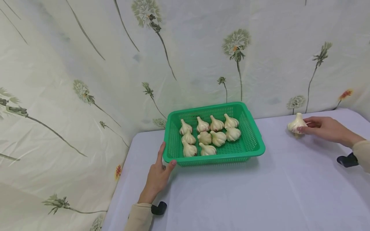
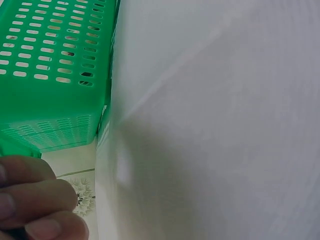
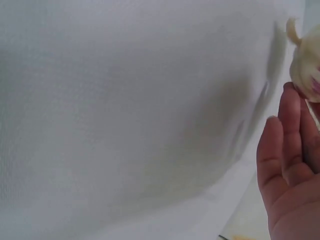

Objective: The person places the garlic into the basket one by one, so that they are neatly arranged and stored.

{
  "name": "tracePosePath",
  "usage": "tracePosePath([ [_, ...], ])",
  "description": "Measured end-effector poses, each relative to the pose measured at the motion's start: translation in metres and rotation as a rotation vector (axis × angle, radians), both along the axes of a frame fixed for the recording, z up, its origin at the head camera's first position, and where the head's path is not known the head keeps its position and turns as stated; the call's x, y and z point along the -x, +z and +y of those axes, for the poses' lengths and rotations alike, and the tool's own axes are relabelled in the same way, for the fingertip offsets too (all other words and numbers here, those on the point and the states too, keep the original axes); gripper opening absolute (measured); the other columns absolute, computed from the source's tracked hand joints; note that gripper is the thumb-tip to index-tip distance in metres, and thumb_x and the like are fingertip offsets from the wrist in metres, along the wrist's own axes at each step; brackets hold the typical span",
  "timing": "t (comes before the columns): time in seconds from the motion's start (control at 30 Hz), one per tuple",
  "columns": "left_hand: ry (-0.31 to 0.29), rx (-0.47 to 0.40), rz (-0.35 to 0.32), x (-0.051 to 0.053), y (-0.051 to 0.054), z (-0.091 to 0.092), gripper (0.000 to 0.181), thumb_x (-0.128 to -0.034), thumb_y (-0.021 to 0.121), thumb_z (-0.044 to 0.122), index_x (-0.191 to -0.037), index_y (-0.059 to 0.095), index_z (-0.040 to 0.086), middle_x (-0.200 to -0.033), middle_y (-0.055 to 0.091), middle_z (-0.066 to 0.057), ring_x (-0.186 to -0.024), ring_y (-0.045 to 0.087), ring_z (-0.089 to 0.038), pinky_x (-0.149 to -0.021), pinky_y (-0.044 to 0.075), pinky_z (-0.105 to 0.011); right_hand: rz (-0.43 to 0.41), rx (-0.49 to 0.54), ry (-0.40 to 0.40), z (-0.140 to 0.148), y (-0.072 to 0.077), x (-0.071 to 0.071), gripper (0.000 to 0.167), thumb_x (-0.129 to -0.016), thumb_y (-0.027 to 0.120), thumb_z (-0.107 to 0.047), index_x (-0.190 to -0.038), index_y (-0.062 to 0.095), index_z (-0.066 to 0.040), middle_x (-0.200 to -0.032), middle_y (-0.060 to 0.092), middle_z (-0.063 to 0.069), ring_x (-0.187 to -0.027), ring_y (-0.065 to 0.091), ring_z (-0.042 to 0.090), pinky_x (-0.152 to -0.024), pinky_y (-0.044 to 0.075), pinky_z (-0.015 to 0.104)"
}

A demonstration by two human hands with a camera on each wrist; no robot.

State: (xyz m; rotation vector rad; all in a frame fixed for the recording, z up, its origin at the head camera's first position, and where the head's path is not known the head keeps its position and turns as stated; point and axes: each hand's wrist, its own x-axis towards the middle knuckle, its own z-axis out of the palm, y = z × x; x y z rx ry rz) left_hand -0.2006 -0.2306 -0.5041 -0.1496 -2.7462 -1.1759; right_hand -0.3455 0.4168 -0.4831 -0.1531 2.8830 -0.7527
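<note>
A green plastic basket with slotted walls holds several garlic bulbs. At its front left corner is my left hand, index finger straight along the left side and thumb at the front rim. In the left wrist view its other fingers curl beside the green wall. Far to the right, my right hand pinches a single garlic bulb between thumb and fingers, low over the table, stem up. The right wrist view shows only part of this bulb above the fingertips.
A white cloth covers the table. Behind and to the left hangs a pale curtain printed with dandelions, close to the table's back edge. A black strap piece shows at the left wrist, another black piece at the right.
</note>
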Motion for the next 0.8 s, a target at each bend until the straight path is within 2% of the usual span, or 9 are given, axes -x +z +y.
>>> tracePosePath([
  [0.17, 0.005, 0.005, -0.002, -0.001, 0.001, 0.001, 0.085, -0.1029, 0.063, 0.055, -0.170, 0.011, 0.045, -0.048, 0.032, 0.013, -0.044, 0.026, -0.005, -0.044, 0.023, -0.025, 0.039, -0.001, -0.008, -0.005, 0.011, -0.002, 0.092, -0.102, 0.061, -0.063, -0.147, 0.047, 0.016, -0.136, 0.056, 0.044, -0.120, 0.058, 0.060, -0.080, 0.057, 0.053],
  [0.27, 0.007, 0.004, -0.004, -0.001, 0.002, 0.001, 0.085, -0.1028, 0.064, 0.053, -0.170, 0.012, 0.045, -0.048, 0.032, 0.012, -0.043, 0.026, -0.004, -0.044, 0.024, -0.025, 0.072, 0.014, -0.016, -0.012, 0.020, -0.004, 0.089, -0.101, 0.062, -0.062, -0.147, 0.050, 0.013, -0.137, 0.058, 0.042, -0.121, 0.058, 0.058, -0.074, 0.057, 0.045],
  [0.37, 0.005, 0.011, 0.006, 0.000, 0.001, 0.000, 0.085, -0.1030, 0.064, 0.053, -0.170, 0.012, 0.044, -0.048, 0.031, 0.012, -0.043, 0.025, -0.004, -0.043, 0.023, -0.025, 0.104, 0.036, -0.016, -0.024, 0.034, -0.008, 0.085, -0.100, 0.066, -0.061, -0.146, 0.056, 0.010, -0.135, 0.062, 0.039, -0.120, 0.061, 0.055, -0.070, 0.051, 0.034],
  [0.43, 0.004, 0.028, 0.024, 0.000, 0.000, 0.000, 0.085, -0.1033, 0.063, 0.055, -0.171, 0.013, 0.042, -0.048, 0.030, 0.013, -0.043, 0.026, -0.004, -0.042, 0.024, -0.026, 0.122, 0.049, -0.019, -0.034, 0.044, -0.011, 0.084, -0.098, 0.070, -0.060, -0.143, 0.059, 0.009, -0.132, 0.065, 0.038, -0.115, 0.063, 0.051, -0.069, 0.051, 0.033],
  [0.53, -0.002, 0.037, 0.056, -0.001, -0.001, -0.001, 0.084, -0.1037, 0.063, 0.054, -0.171, 0.015, 0.039, -0.048, 0.029, 0.015, -0.042, 0.025, -0.003, -0.040, 0.025, -0.027, 0.150, 0.055, -0.003, -0.050, 0.061, -0.015, 0.079, -0.095, 0.075, -0.058, -0.137, 0.065, 0.007, -0.122, 0.072, 0.031, -0.100, 0.069, 0.028, -0.067, 0.051, 0.031],
  [0.63, -0.002, 0.049, 0.063, 0.000, -0.001, -0.001, 0.084, -0.1039, 0.062, 0.054, -0.171, 0.015, 0.038, -0.048, 0.029, 0.015, -0.042, 0.025, -0.003, -0.039, 0.026, -0.028, 0.176, 0.065, 0.027, -0.064, 0.076, -0.018, 0.072, -0.093, 0.080, -0.053, -0.133, 0.069, 0.005, -0.114, 0.076, 0.022, -0.086, 0.063, 0.005, -0.065, 0.051, 0.028],
  [0.7, -0.005, 0.036, 0.047, 0.000, -0.001, -0.001, 0.084, -0.1038, 0.062, 0.055, -0.171, 0.013, 0.040, -0.048, 0.029, 0.014, -0.043, 0.025, -0.004, -0.040, 0.025, -0.027, 0.187, 0.080, 0.049, -0.072, 0.085, -0.020, 0.066, -0.092, 0.082, -0.050, -0.132, 0.071, 0.002, -0.111, 0.078, 0.016, -0.081, 0.061, 0.000, -0.065, 0.051, 0.028],
  [0.8, -0.009, 0.018, 0.019, 0.000, 0.001, -0.001, 0.085, -0.1035, 0.062, 0.055, -0.170, 0.012, 0.043, -0.048, 0.030, 0.013, -0.043, 0.025, -0.005, -0.043, 0.024, -0.025, 0.197, 0.088, 0.062, -0.083, 0.096, -0.024, 0.061, -0.090, 0.085, -0.048, -0.130, 0.074, -0.003, -0.107, 0.078, 0.010, -0.080, 0.062, 0.001, -0.065, 0.050, 0.028],
])
